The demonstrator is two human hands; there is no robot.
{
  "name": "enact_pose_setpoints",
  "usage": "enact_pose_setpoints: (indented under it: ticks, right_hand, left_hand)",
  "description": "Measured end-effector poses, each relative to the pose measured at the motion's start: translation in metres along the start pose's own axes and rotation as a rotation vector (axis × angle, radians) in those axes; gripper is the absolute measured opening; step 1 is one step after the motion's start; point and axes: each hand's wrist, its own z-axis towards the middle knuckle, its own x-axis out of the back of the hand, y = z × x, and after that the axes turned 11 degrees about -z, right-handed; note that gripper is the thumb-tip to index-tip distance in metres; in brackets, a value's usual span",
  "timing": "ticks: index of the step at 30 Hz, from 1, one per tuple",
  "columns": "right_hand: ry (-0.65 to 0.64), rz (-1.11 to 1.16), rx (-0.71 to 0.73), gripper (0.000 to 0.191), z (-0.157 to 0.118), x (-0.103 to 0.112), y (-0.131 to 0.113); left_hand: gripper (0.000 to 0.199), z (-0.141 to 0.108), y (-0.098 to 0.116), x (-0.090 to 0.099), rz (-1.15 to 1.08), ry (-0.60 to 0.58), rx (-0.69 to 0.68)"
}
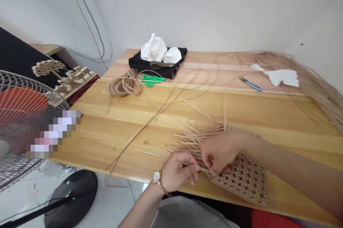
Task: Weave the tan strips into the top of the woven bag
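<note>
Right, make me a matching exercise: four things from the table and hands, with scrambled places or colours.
1. woven panel
2. coil of thin strands
3. wristwatch
4. thread snips

A. blue-handled
B. at the wrist of the left hand
C. partly hidden by the right hand
D. beside the crumpled green piece

Pairs: 1-C, 2-D, 3-B, 4-A

The mat (249,178) lay on the table (268,113). Behind it were the snips (251,84); behind it to the left, the coil (125,84) and the bag (142,64) (tissue (155,50) on top). Behind it to the right lay the strands (318,85). Well to its left stood the fan (34,103).
</note>
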Motion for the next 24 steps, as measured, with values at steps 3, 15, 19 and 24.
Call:
enact_pose_setpoints:
  ticks: [3, 15, 19, 24]
  right_hand:
    - [0.088, -0.039, -0.002, 0.014, -0.003, -0.001, 0.000]
    - [0.480, -0.133, -0.030, 0.017, -0.018, -0.016, -0.003]
    - [0.528, -0.142, -0.061, 0.014, -0.019, -0.019, -0.005]
    - [0.567, -0.145, -0.108, 0.011, -0.025, -0.021, -0.010]
  left_hand:
    - [0.030, -0.002, 0.004, 0.002, -0.018, 0.083, 0.003]
    - [0.030, 0.009, -0.004, -0.026, -0.403, 0.069, 0.147]
    - [0.032, 0.011, -0.006, -0.027, -0.375, 0.072, 0.108]
    - [0.031, 0.010, -0.001, -0.022, -0.272, 0.012, 0.096]
